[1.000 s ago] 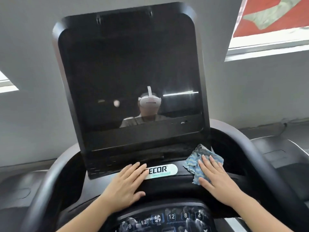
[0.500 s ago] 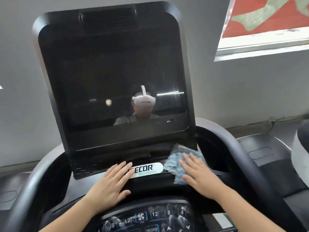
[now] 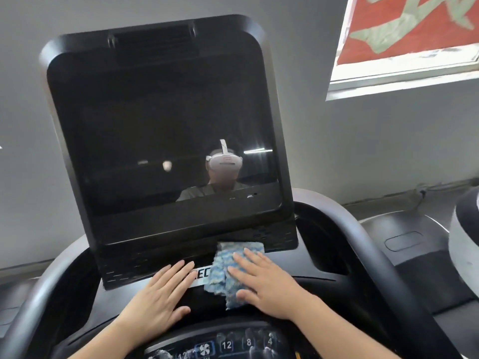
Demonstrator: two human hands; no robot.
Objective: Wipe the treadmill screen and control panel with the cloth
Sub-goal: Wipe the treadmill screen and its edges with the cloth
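Note:
The treadmill's large black screen (image 3: 160, 130) stands tilted in front of me and reflects a person wearing a headset. Below it runs a black ledge with a silver logo plate (image 3: 201, 275). A blue and white patterned cloth (image 3: 226, 265) lies on that ledge, covering the right part of the plate. My right hand (image 3: 264, 281) presses flat on the cloth with fingers spread. My left hand (image 3: 158, 296) rests flat on the ledge just left of the cloth, holding nothing. The control panel (image 3: 228, 344) with lit number buttons sits at the bottom edge.
Curved black handrails (image 3: 375, 255) wrap around both sides of the console. A white rounded object (image 3: 464, 239) stands at the right edge. Behind are a grey wall and a window (image 3: 404, 47) with a red banner.
My right hand has slid the cloth leftward along the ledge, from the screen's right corner onto the logo plate. The left hand has stayed flat in place.

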